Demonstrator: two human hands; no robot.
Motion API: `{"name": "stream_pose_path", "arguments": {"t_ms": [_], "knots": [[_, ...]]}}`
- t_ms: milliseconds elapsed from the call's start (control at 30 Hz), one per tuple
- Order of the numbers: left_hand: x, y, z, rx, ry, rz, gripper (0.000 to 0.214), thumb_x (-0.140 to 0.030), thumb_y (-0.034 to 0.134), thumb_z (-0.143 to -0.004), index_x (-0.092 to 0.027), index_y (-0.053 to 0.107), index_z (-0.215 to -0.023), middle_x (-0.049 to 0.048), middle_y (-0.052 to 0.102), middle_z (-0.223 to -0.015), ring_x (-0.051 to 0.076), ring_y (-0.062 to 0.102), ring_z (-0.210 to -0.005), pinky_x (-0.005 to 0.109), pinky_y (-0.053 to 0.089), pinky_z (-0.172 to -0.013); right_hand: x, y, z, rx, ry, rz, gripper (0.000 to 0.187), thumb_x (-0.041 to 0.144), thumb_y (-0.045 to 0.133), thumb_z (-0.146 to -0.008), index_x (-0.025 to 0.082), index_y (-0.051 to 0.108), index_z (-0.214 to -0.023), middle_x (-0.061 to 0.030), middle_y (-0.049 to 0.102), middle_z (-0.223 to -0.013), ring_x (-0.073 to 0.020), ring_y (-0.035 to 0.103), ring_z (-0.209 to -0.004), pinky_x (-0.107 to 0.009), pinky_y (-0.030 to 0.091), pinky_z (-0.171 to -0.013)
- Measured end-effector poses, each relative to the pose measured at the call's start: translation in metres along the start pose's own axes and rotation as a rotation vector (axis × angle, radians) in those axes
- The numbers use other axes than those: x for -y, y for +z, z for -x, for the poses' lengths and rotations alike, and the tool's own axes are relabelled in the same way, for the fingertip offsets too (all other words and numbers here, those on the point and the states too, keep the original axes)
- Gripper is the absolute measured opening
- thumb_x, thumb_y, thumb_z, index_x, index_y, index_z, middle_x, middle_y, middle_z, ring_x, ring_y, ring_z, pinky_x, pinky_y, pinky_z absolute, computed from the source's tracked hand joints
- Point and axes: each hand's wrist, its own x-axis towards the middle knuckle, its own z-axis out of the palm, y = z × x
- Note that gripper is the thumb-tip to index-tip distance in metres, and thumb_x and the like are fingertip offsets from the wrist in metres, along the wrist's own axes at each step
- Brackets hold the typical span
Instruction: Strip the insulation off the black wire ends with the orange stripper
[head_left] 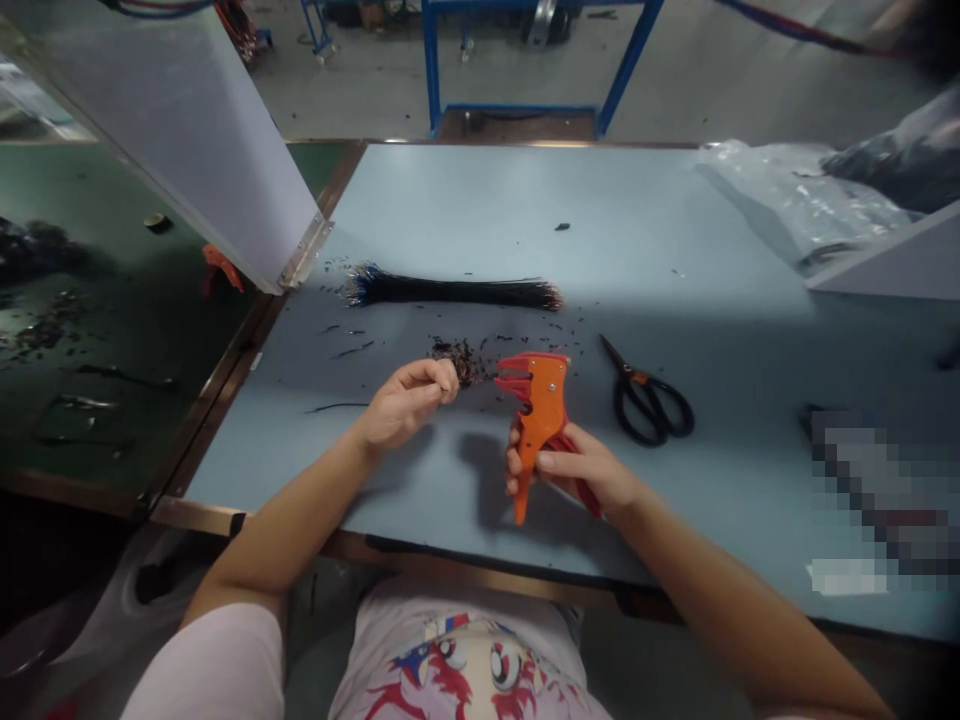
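My right hand is wrapped round the handles of an orange and red wire stripper, its jaws facing left. Just left of those jaws, my left hand is closed in a pinch. A thin black wire runs out from behind this hand to the left and seems to be held in it, though the fingertips hide the grip. Beyond both hands lies a long bundle of black wires, with bluish ends at the left and coppery ends at the right. A pile of small cut bits sits behind my left fingers.
Black-handled scissors lie right of the stripper. A clear plastic bag rests at the back right. A white panel stands at the left, beside a green table with another orange tool. Loose scraps dot the blue worktop.
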Motion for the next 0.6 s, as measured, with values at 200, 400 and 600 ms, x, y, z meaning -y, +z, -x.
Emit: {"name": "stream_pose_path", "arguments": {"t_ms": [200,400,600], "knots": [[0.0,-0.001,0.0,-0.016,-0.002,-0.088,0.012,-0.031,0.065,-0.078,-0.02,0.063,-0.075,-0.001,0.044,-0.067,0.01,0.042,-0.064,0.025,0.034,-0.062,0.0,-0.001,0.0,-0.005,-0.01,0.042,0.035,0.028,0.072,-0.078,0.013,0.054,-0.104,-0.0075,0.065,-0.088,-0.0233,0.069,-0.078,-0.04,0.055,-0.07],[0.0,0.0,0.002,-0.197,0.076,-0.538,0.016,-0.034,0.066,-0.077,-0.019,0.062,-0.074,-0.0007,0.051,-0.063,0.008,0.041,-0.054,0.022,0.033,-0.05,0.001,0.006,-0.001,-0.024,-0.02,0.131,0.032,0.025,0.073,-0.076,0.012,0.055,-0.099,-0.0079,0.065,-0.086,-0.0215,0.068,-0.077,-0.037,0.057,-0.068],[0.001,0.01,0.004,-0.248,0.232,-0.909,0.008,-0.022,0.061,-0.079,-0.017,0.065,-0.075,-0.0011,0.06,-0.062,0.006,0.044,-0.047,0.018,0.034,-0.044,-0.002,0.007,-0.003,-0.031,-0.022,0.202,0.033,0.025,0.074,-0.076,0.011,0.055,-0.099,-0.0071,0.065,-0.086,-0.0177,0.067,-0.076,-0.033,0.056,-0.071]]}}
